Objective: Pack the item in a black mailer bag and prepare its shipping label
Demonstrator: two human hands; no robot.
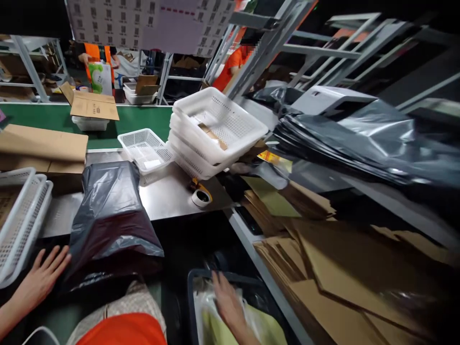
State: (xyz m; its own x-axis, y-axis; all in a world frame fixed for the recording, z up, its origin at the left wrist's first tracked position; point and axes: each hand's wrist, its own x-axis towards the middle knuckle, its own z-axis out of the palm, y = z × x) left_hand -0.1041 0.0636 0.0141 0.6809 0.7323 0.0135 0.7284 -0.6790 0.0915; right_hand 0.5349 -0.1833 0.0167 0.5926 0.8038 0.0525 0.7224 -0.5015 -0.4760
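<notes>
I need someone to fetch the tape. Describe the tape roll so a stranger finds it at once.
Start at the steel worktable below the green conveyor. In front of the tilted stack of white baskets lies the tape roll, flat near the table's front edge. It is the only small ring there, with a yellow dispenser beside it.

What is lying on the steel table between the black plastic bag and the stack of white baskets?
In the head view, a small white basket and a tape roll lie between the black plastic bag and the stack of white baskets.
</notes>
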